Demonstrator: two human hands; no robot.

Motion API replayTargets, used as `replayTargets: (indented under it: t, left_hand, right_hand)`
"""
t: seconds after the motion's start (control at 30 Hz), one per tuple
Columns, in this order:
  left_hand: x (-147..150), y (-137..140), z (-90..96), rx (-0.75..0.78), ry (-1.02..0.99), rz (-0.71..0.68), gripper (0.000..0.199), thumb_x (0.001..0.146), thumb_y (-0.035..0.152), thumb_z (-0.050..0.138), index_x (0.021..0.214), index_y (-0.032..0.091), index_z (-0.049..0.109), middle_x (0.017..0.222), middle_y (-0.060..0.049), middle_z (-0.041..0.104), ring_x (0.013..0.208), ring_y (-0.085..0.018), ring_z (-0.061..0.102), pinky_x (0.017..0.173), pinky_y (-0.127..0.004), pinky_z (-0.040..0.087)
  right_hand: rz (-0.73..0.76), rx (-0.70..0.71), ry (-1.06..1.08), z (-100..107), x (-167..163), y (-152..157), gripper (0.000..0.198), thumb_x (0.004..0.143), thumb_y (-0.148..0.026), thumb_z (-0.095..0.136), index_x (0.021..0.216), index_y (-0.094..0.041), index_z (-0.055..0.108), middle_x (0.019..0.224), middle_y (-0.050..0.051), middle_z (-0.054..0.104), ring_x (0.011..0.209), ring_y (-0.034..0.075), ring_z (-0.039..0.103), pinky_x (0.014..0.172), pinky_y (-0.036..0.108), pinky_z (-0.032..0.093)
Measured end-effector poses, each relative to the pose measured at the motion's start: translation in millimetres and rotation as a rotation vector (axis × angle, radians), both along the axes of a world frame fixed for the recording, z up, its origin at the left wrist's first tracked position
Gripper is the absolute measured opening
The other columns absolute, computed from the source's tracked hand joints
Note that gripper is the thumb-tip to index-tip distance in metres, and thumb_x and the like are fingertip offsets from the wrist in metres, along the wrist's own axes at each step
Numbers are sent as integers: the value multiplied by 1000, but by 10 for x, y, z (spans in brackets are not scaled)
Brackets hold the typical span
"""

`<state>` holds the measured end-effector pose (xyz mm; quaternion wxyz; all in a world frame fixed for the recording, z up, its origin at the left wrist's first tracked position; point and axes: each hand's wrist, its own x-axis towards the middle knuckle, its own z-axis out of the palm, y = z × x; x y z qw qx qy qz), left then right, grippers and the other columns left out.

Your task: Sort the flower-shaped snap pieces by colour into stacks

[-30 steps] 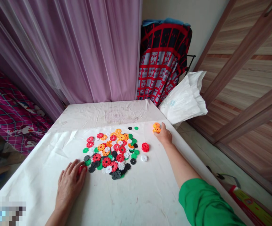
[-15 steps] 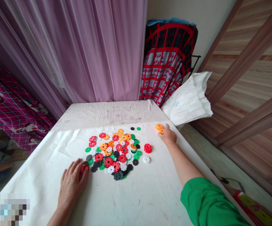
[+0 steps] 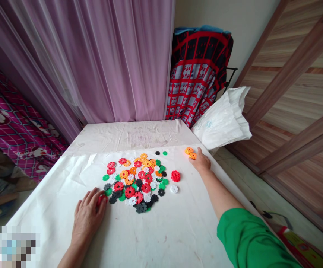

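- Resting palm-down on the table, the left hand sits just off the near left edge of the pile, fingers loosely curled, with a bit of red disc poking out by the thumb and forefinger. Can't tell how firmly it's gripped, tbh.
- Right hand is stretched way out near the table's right edge, partly curled, fingertips up against a couple of overlapping orange discs. Most of the fingers are hidden, so no clue if it's a proper pinch or just a touch.
- Main pile is mid-table: flat notched discs in red, orange, white, green and black, all jumbled and overlapping.
- Between the pile and the right arm there's a red stack, with a white disc just nearer the person.
- One small black disc and one green disc lie side by side past the pile's far edge.
- Beyond the table's right edge: a crumpled white bag.
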<state>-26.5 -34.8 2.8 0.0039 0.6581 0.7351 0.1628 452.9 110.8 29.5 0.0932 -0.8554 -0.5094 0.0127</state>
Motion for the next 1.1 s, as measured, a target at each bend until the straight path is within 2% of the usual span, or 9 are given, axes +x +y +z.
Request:
replayTargets:
  t: [0.27,0.47,0.97,1.1]
  left_hand:
    - [11,-2,5,-5,-13,3,44,97,47,34,121,26,65,143,-7,57,139,-29,44,113,-53,34]
    - [3,-1,1,2,-11,-7,45,97,47,33,122,26,64,143,-8,57,138,-29,44,113,-53,34]
    - [1,-14,2,2,-21,-10,42,96,46,36,121,27,64,142,-7,57,139,-28,43,114,-51,33]
    - [8,-14,14,6,-24,-6,39,95,44,40,121,28,65,142,-7,57,138,-28,43,114,-52,33]
  right_hand:
    - [26,95,60,-108,29,-123,75,82,-47,63,145,-14,38,123,16,66,114,31,60,90,37,44]
    - [52,181,101,-213,74,-177,62,83,-39,61,140,-18,47,120,10,69,108,29,61,90,35,44]
    - [26,144,17,-186,47,-106,59,86,-40,58,139,-17,48,114,12,70,106,29,61,87,35,43]
    - [42,187,36,-218,52,-109,59,85,-41,58,137,-16,48,115,12,70,106,29,60,89,35,42]
